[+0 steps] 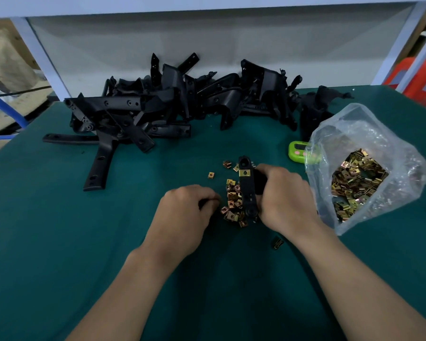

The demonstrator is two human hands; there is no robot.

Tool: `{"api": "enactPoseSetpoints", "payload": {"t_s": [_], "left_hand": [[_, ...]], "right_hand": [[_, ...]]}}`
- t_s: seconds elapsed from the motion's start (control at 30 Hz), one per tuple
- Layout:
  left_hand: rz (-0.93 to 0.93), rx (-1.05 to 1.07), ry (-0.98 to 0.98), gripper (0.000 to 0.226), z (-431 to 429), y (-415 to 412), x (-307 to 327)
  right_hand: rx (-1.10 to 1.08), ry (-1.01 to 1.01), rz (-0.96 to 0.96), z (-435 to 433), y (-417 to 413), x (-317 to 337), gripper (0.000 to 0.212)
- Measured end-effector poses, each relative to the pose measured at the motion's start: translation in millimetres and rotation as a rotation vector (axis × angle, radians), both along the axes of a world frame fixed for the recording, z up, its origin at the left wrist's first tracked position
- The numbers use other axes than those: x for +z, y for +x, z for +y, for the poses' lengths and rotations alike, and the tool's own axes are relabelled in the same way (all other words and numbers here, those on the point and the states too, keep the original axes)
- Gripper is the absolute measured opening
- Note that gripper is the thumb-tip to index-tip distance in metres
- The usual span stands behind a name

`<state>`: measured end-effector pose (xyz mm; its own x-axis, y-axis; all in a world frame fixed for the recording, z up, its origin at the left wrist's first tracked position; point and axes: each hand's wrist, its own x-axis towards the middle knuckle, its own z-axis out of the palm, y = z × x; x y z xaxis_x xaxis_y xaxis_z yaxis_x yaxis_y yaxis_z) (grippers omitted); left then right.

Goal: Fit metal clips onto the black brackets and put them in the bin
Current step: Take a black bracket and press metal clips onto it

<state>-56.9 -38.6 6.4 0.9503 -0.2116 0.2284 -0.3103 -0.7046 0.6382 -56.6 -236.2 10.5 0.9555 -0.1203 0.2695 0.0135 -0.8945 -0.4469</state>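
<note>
Dim, cool overhead light; soft shadows pool beneath the fingers (268,169) on the tabletop (59,217). Far from the fingers, frame edges bow and blur.

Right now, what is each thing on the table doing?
Bracket: held, one clip fitted.
Right hand: grips the bracket.
Loose clips: heaped on the table.
Left hand: curled beside them; grip unclear.
Bag: open, part full.
Spare brackets: piled at the back.
</note>
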Motion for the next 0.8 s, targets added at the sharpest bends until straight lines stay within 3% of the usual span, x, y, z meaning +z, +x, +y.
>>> {"api": "enactPoseSetpoints", "payload": {"t_s": [0.2, 0.27, 0.4, 0.5, 0.7, 0.8], "left_hand": [[0.436, -0.027, -0.837, 0.029, -9.3, -2.1, 11.8], [0.596, -0.078, -1.009, 0.026, -8.3, -3.0, 14.5], [0.782, -0.118, -1.109, 0.030, -3.7, 1.4, 18.3], [0.826, -0.155, -1.166, 0.021, -0.6, 2.9, 18.7], [0.683, -0.096, -1.088, 0.026, -0.9, 0.4, 13.0], [0.631, -0.040, -1.090, 0.017, -4.1, 0.5, 9.7]], "right_hand": [[-0.004, 0.002, -0.011, -1.5, -1.4, 0.3, 0.032], [-0.005, -0.006, -0.012, -0.9, -1.8, 1.0, 0.034], [-0.009, -0.026, 0.006, -0.6, -1.6, 1.4, 0.036], [-0.003, -0.029, 0.013, -0.3, -1.6, 1.3, 0.036], [-0.002, -0.023, 0.021, -0.4, -2.6, 2.4, 0.036], [-0.005, -0.039, 0.022, 0.6, -2.7, 2.9, 0.037]]}}
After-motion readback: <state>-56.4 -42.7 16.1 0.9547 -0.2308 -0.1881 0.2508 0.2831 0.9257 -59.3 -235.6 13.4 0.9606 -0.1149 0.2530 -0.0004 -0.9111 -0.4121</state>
